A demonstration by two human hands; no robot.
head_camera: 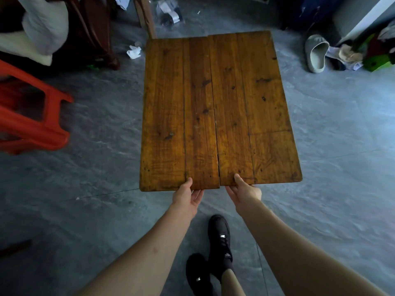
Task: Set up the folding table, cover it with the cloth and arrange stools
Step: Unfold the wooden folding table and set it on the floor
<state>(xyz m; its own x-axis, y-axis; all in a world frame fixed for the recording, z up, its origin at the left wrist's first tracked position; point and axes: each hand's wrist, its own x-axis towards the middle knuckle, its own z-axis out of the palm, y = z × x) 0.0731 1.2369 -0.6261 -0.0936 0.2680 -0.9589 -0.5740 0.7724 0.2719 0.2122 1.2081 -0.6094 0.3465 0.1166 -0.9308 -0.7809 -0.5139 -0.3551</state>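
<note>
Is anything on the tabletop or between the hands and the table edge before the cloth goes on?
Nothing visible. Both the left hand and right hand already grip the near edge of the wooden tabletop, whose surface is bare. The red stool stands apart, off to the left.

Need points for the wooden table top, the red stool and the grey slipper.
wooden table top (pixel 239 107): head view, on the right half's bare boards.
red stool (pixel 32 127): head view, on its side rail at the left edge.
grey slipper (pixel 316 53): head view, on its inner sole.
</note>
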